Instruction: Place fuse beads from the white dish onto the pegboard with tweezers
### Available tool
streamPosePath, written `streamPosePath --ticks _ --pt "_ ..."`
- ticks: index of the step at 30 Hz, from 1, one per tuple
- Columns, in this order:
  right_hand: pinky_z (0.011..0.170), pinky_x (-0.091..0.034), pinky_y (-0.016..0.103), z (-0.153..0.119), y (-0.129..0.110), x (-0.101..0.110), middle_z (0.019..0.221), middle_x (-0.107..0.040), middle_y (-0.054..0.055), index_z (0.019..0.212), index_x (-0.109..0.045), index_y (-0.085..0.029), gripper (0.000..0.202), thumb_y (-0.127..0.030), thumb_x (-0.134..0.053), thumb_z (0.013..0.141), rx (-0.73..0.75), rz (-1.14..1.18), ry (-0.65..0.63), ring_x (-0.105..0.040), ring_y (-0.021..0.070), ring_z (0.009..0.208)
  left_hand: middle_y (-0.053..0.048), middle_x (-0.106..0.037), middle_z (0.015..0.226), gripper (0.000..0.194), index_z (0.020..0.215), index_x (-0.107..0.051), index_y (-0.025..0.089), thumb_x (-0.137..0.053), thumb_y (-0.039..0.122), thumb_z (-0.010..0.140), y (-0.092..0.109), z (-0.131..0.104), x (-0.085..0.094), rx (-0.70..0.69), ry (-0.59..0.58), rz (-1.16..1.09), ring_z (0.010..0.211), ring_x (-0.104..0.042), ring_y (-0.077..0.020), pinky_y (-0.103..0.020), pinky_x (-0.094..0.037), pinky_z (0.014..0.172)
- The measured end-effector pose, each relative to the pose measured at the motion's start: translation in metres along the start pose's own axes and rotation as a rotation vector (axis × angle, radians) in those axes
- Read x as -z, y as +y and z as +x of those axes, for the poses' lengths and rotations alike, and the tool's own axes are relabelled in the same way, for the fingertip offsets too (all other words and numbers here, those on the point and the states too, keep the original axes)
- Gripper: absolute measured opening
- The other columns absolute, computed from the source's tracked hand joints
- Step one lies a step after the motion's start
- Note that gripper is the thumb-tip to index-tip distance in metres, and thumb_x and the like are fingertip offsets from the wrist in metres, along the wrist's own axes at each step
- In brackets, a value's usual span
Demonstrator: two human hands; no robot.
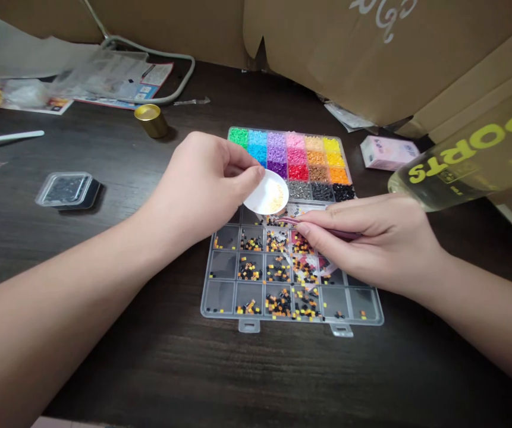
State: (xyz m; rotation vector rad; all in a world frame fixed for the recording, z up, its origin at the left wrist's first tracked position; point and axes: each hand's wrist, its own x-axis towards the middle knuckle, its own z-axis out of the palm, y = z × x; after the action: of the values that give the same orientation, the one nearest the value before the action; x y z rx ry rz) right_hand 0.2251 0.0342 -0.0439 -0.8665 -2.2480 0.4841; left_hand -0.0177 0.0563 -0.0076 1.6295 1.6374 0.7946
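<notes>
Between its thumb and fingers, my left hand holds a small round white dish with a few pale yellow beads lying on it. My right hand pinches a pair of tweezers, their tips just below the dish. Underneath is the clear compartmented lid of a bead box, scattered with mixed black, orange and yellow beads. The box's other half, filled with beads sorted by colour, lies beyond it. My hands hide parts of both halves.
On the left are a small clear-lidded box, a white plastic spoon and a gold tin. A pink-white packet and a large yellowish bottle are at right. Cardboard walls the back.
</notes>
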Motion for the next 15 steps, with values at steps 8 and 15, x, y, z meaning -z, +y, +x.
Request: streamPosePath --ticks 8,15 --pt "0.052 -0.058 0.022 0.0002 0.002 -0.0023 0.074 -0.086 -0.001 0.071 -0.085 -0.023 0.036 -0.011 -0.078 0.104 0.013 -0.013 -0.025 -0.078 0.0122 0.055 -0.001 -0.087 0.086 0.016 0.094 -0.093 0.022 -0.078 0.027 0.099 -0.0025 0.0035 -0.001 0.011 -0.024 0.025 0.073 -0.07 -0.0166 -0.03 -0.049 0.071" --pt "0.05 -0.059 0.023 0.0018 -0.0003 0.0001 0.071 -0.085 -0.002 0.07 -0.085 -0.024 0.036 -0.008 -0.078 0.103 0.046 -0.012 -0.005 -0.078 0.0131 0.055 -0.002 -0.087 0.086 0.016 0.093 -0.093 0.021 -0.079 0.029 0.097 -0.0058 0.0038 -0.0004 -0.024 -0.005 0.035 0.076 -0.07 -0.0184 -0.031 -0.047 0.068"
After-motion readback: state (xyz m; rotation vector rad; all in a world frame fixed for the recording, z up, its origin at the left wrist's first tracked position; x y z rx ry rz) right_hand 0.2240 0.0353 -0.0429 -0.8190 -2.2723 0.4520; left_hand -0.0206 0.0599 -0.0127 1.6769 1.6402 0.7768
